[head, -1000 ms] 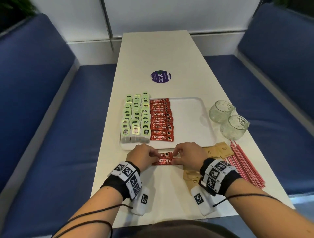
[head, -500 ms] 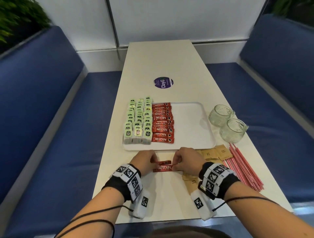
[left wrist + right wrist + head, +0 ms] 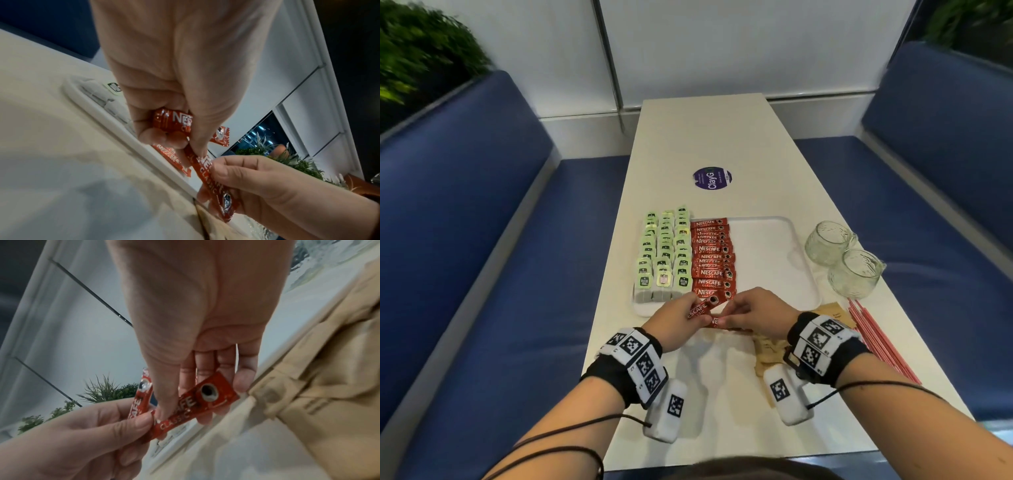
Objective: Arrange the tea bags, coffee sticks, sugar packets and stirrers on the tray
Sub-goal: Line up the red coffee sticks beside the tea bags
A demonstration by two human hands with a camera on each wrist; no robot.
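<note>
Coffee sticks (image 3: 702, 310) in both hands

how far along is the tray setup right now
Roughly halfway. Done: the tea bags fill the left of the tray in three rows, with a column of coffee sticks beside them. In hand: the left hand and right hand each pinch a coffee stick near the tray's front edge. Left: the sugar packets and stirrers lie on the table, and the tray's right half is bare.
</note>
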